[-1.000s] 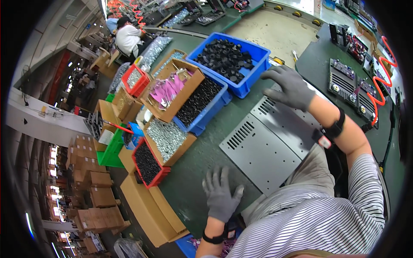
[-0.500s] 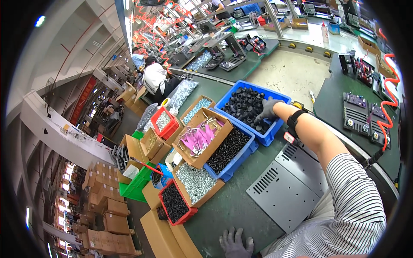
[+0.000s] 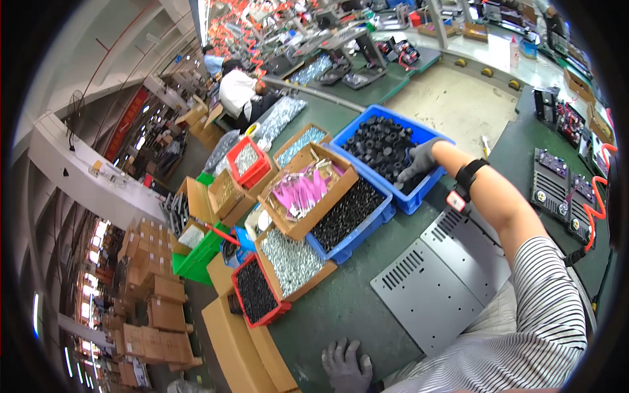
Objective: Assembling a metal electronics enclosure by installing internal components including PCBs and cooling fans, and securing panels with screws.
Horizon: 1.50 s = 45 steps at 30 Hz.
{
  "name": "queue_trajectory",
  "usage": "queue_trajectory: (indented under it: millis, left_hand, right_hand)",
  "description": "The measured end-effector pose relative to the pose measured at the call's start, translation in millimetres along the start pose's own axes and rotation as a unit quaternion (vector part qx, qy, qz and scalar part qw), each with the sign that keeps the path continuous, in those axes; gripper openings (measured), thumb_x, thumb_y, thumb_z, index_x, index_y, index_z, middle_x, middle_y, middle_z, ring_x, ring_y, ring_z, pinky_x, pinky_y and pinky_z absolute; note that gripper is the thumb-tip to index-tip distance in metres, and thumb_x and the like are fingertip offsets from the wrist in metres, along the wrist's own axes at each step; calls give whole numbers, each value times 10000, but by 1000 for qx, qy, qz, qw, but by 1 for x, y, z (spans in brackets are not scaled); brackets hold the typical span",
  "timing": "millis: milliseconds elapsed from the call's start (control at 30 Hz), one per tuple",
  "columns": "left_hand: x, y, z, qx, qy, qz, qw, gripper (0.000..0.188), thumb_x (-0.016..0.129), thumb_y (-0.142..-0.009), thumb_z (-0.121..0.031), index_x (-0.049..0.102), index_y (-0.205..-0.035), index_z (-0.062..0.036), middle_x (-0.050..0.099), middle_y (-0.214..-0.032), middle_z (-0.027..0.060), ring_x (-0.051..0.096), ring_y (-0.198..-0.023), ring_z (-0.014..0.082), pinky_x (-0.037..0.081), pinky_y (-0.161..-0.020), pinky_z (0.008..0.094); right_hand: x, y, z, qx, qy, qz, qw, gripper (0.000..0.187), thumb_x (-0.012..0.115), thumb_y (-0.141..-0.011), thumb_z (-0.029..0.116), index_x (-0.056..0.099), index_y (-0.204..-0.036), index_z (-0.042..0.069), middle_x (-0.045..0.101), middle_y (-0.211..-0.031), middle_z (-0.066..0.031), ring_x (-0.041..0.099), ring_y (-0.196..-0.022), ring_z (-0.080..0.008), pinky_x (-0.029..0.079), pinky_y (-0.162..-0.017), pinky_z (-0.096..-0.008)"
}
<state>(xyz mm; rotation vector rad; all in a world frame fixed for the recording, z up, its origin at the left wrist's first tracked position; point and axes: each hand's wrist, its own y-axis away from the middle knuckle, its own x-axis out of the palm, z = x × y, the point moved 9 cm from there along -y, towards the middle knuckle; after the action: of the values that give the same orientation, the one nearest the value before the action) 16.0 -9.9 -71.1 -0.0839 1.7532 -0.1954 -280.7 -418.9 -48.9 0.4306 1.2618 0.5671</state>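
Observation:
My right hand (image 3: pixel 419 161), in a grey glove, reaches into a blue bin (image 3: pixel 411 203) of black rubber feet (image 3: pixel 377 141). Its fingers are bent and drawn together at the bin's right side; what they hold, if anything, is hidden among the black parts. Flat on the green table (image 3: pixel 314 318), at the lower edge, rests my gloved left hand (image 3: pixel 347 367), fingers spread and nothing in it. Two grey slotted metal plates (image 3: pixel 419 295) lie side by side on the table, between my hands and against my body.
Left of the plates stand a blue bin of black screws (image 3: pixel 347 219), cardboard boxes of pink-handled pieces (image 3: pixel 301 191) and silver screws (image 3: pixel 291 262), and red bins (image 3: pixel 257 291). Partly assembled units (image 3: pixel 557 180) and a coiled orange hose (image 3: pixel 593 203) are at right. A person (image 3: pixel 237 92) sits beyond.
My right hand has drawn its fingers together and lifted slightly among the black rubber feet. The whole view has shifted a little. My left hand stays spread on the table.

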Motion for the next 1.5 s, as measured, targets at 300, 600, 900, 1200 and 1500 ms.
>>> queue_trajectory:
  millis: [300,600,900,1200,1500]
  left_hand:
    - [-1,-6,2,-19,14,0,1000,445,631,-831,-281,568,-1237,-111,517,-1293,161,435,-1261,391,287,-1092,574]
    - [-4,-3,4,-38,2,-8,999,434,594,-858,-294,563,-1253,-117,507,-1335,159,424,-1292,384,269,-1117,559]
    - [-1,0,8,-45,15,-3,999,431,592,-854,-298,565,-1248,-124,502,-1342,149,408,-1307,376,261,-1121,558]
    - [-4,-2,7,-32,23,-20,999,419,607,-838,-305,591,-1222,-139,524,-1306,134,422,-1284,350,251,-1122,540]
    - [-2,0,4,-35,13,-15,999,424,615,-826,-284,589,-1222,-134,517,-1313,138,406,-1296,365,249,-1130,536]
  right_hand:
    - [22,-30,40,-77,164,-29,983,927,727,-720,481,342,-1431,29,585,-1284,-246,587,-1180,-356,486,-961,-429]
    - [26,-46,21,-74,35,15,997,713,710,-788,203,360,-1407,147,535,-1264,-203,585,-1092,-328,486,-885,-452]
    - [22,-47,24,-98,51,-40,993,626,799,-685,157,457,-1209,124,462,-1290,-127,529,-1126,-315,450,-908,-451]
    - [9,-33,35,-195,21,-148,969,337,701,-648,93,642,-980,77,678,-902,-133,652,-850,-278,515,-754,-391]
    - [-33,6,22,-151,-145,-335,919,446,692,-694,198,631,-1119,77,678,-976,-220,647,-922,-376,519,-832,-401]
